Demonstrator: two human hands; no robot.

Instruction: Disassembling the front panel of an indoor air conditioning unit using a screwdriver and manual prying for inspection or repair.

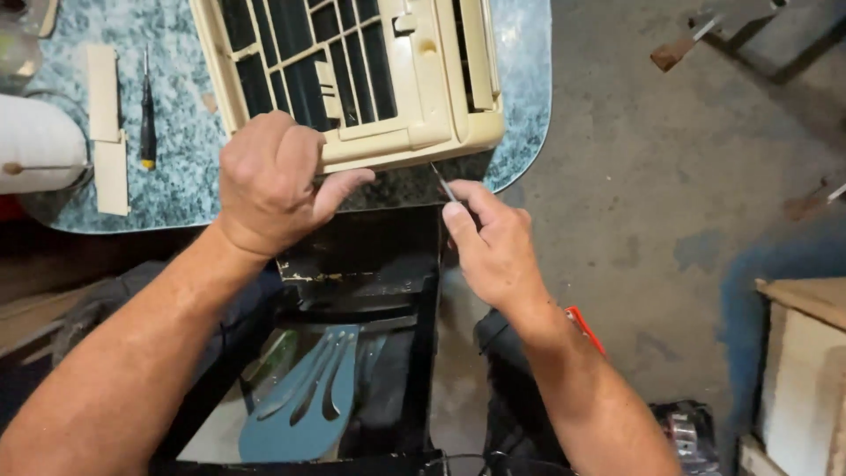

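A cream plastic air-conditioner front cover point(414, 97) with dark grille slots lies on a speckled blue-green table point(176, 167), its near edge hanging over the table's front. My left hand point(269, 181) grips that near edge, thumb pressed under the rim. My right hand point(493, 242) holds a thin metal tool point(443, 183), its tip pointed up at the cover's lower right corner. A red-handled object point(584, 328) shows beside my right wrist.
A screwdriver point(147, 110) and two cream plastic strips point(107, 132) lie on the table's left side, beside a white roll point(35, 141). Below the table stands a black frame point(370, 264) with a blue slotted plastic piece point(308, 397). A wooden box point(802, 370) sits on the concrete floor at right.
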